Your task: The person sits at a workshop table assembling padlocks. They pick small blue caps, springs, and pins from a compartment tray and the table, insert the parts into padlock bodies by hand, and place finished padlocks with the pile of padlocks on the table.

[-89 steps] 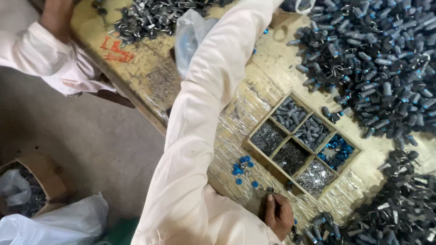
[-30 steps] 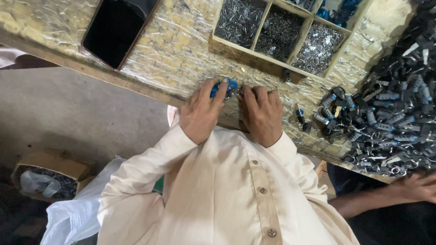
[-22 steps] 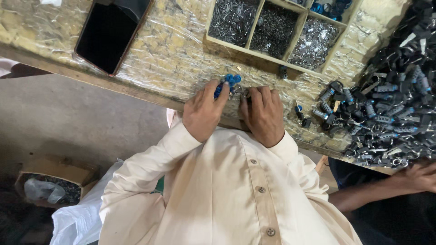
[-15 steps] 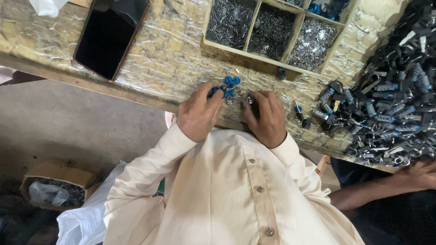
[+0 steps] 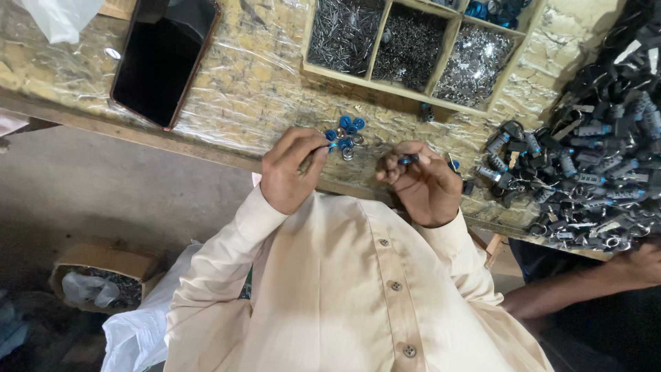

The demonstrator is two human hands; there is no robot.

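A plastic-wrapped bench [image 5: 227,83] carries small blue rings [image 5: 344,129]; the left hand [image 5: 292,169] pinches a thin tool (hard to identify); the right hand [image 5: 423,182] pinches one blue ring [image 5: 407,160], probably light, rigid, slippery, best held by its rim.

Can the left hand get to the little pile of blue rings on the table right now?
Probably yes. The left hand sits right beside the blue rings, its fingers almost touching them, and nothing lies between. It seems to pinch something thin already, which could hamper picking.
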